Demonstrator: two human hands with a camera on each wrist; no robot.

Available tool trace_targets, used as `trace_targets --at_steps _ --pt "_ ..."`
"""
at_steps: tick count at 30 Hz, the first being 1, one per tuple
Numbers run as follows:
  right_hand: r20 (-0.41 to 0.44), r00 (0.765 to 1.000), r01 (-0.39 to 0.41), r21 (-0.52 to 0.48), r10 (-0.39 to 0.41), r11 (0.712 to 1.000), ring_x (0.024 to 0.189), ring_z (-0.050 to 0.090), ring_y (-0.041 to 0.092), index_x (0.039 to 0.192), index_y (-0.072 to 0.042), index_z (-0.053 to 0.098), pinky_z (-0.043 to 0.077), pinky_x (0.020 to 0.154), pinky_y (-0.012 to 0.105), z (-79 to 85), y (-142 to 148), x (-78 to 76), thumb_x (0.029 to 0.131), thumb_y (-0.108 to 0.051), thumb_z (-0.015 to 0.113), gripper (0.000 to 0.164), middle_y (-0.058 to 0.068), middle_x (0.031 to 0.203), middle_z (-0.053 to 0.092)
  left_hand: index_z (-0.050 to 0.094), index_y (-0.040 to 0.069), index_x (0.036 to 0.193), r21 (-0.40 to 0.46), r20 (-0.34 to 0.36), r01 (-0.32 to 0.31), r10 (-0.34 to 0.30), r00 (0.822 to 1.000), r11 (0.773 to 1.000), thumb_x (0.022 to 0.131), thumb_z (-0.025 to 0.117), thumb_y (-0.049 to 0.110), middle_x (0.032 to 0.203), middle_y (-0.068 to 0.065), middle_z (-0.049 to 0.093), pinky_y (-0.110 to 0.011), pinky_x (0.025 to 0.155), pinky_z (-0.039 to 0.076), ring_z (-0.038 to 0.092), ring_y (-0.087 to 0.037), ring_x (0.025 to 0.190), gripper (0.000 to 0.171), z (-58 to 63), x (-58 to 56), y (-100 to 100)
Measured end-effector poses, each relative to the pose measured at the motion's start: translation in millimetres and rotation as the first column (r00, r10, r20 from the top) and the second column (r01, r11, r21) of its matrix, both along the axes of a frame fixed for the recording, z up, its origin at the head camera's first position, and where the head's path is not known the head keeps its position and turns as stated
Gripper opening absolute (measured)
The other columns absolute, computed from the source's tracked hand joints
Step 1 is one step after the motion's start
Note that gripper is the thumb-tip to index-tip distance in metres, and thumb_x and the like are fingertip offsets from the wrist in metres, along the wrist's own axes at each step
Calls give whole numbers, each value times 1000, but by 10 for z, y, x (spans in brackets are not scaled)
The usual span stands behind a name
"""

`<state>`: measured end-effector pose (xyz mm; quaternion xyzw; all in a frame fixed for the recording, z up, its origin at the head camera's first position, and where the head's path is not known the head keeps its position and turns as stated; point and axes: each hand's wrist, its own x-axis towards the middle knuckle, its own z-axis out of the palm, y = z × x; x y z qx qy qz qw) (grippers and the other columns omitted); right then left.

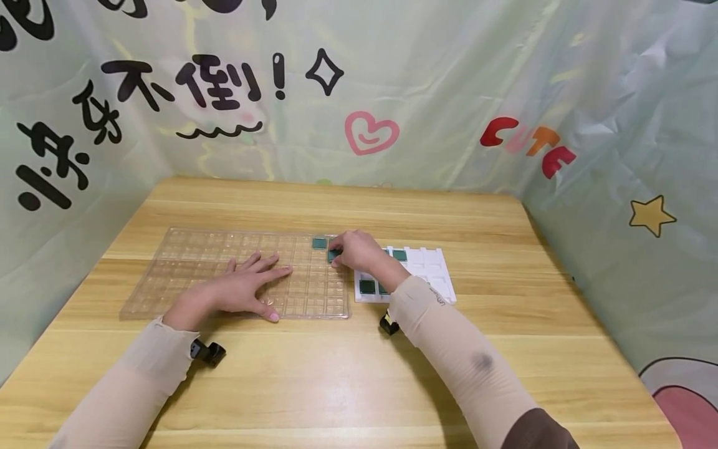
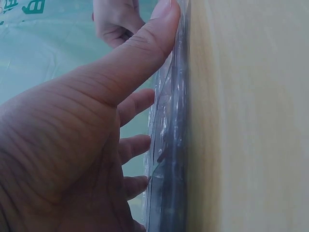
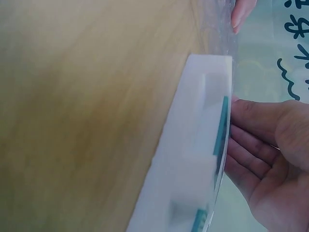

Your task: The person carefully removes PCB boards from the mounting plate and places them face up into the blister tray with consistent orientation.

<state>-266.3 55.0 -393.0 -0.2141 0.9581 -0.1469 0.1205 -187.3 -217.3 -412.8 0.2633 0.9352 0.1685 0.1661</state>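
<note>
A clear plastic tray (image 1: pixel 185 262) with a grid of small pockets lies on the table. My left hand (image 1: pixel 247 290) rests over its front middle part, fingers spread, the thumb at the front edge. At the tray's right side my right hand (image 1: pixel 359 252) pinches a small green square chip (image 1: pixel 333 256) between thumb and fingertips, over the end column of pockets. Another green chip (image 1: pixel 320 243) sits in a pocket at the back. Beside the tray, partly under my right wrist, is a white tray (image 1: pixel 434 265) holding several green chips (image 1: pixel 367 287).
The wooden table (image 1: pixel 336 380) reaches back to a printed cloth backdrop (image 1: pixel 437 93), which also hangs along both sides. A black wrist camera (image 1: pixel 207 353) is strapped at the left sleeve, and another black camera (image 1: pixel 388 323) at the right one.
</note>
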Motion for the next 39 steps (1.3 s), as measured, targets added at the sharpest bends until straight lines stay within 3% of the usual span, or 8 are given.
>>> trace_targets --at_steps 22,28,32,39 --pt "18 1000 -14 -32 14 999 110 59 19 122 -19 71 43 100 38 -15 36 -14 87 -26 76 36 -1 117 68 28 26 156 -2 10 -5 5 1000 1000 71 70 72 163 -14 7 -75 102 -6 -4 -47 145 105 -6 -7 -2" --pt "-3 1000 -22 -25 22 999 109 58 19 113 -20 75 43 100 38 4 39 0 87 -27 76 26 -2 115 69 29 25 156 0 2 -4 4 1000 1000 71 70 71 163 -15 8 -76 102 -5 -3 -47 145 105 5 -3 0" --pt "-3 999 -38 -25 38 999 109 58 18 107 -21 77 44 99 37 12 46 8 89 -25 74 19 -4 114 69 29 25 156 3 7 -9 9 1000 1000 71 71 71 163 -15 8 -76 102 -5 -3 -47 145 105 7 -2 -3" --pt "22 992 -125 -51 126 991 110 59 16 112 -22 75 46 95 35 -4 128 -38 92 -26 70 21 -5 118 68 28 26 156 -8 23 -7 7 1000 1000 72 70 71 163 -14 7 -75 102 -6 -4 -46 145 104 5 0 -6"
